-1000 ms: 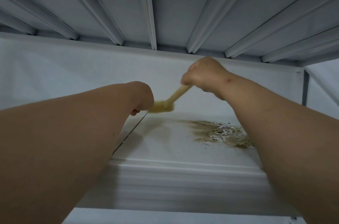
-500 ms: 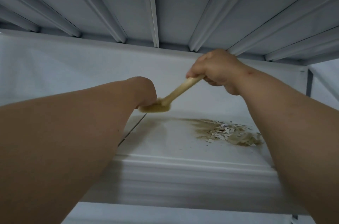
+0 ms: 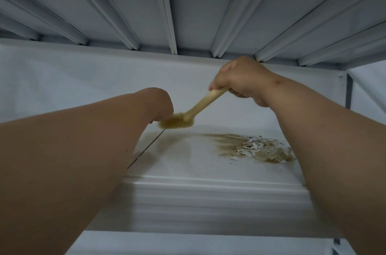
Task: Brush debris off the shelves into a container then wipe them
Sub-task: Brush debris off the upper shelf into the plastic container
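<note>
R hand [image 3: 240, 81] is curled round the top end of a wooden-handled brush [image 3: 189, 113], fingers wrapped on the handle w/ the handle slanting down and to the left from the fist. Brush head sits low, bristles at or just above the white shelf [image 3: 188, 162] near its back edge; head is blurred, so can't tell if bristles actually touch the surface. L hand [image 3: 160, 106] is reached in just beside the brush head, on its left, seen from the back of the wrist; fingers are hidden behind the wrist and forearm, so can't tell if they're spread, curled or holding anything. Debris pile [image 3: 252, 148] lies on the shelf to the right of the brush head, apart from it: tan dust smeared toward the left, pale paper-like flakes and bits heaped toward the right, close to the R forearm. A few dark specks lie scattered in front of the pile. A dark seam runs diagonally across the shelf by the L forearm. Overhead is the ribbed underside of the upper shelf [image 3: 188, 3], w/ a white back panel [image 3: 73, 79] behind both hands.
</note>
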`<state>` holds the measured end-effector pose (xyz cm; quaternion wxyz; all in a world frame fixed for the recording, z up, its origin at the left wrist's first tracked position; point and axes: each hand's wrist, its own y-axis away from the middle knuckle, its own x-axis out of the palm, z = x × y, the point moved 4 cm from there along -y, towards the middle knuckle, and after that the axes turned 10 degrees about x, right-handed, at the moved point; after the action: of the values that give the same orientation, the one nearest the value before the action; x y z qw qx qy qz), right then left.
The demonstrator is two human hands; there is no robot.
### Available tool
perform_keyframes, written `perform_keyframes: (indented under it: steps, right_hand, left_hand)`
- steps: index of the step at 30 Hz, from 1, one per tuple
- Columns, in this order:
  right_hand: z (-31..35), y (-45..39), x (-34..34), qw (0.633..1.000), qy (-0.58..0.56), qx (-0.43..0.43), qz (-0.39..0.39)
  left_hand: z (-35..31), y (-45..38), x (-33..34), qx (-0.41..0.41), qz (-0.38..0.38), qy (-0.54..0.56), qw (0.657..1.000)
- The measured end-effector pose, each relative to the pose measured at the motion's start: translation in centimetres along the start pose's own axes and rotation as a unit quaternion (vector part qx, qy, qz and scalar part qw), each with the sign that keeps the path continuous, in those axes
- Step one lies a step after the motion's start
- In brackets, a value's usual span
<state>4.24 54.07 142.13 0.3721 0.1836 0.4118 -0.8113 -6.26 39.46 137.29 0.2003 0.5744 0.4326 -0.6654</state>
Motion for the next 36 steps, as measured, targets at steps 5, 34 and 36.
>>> perform_keyframes:
  steps: [5, 34, 36]
  right_hand:
    - [-0.6, -0.6, -0.2, 0.996, 0.087, 0.024, 0.01]
    - [-3.1, -2.9, 1.4, 0.959, 0.265, 0.101, -0.013]
    - [-2.5, -2.5, 0.4, 0.973, 0.209, 0.086, -0.052]
  left_hand:
    - [0.0, 0.1, 0.0, -0.003, 0.015, -0.021, 1.0]
    - [-0.8, -1.2, 0.9, 0.031, 0.047, -0.047, 0.997]
    - [-0.7, -1.5, 0.9, 0.046, 0.023, -0.038, 0.998]
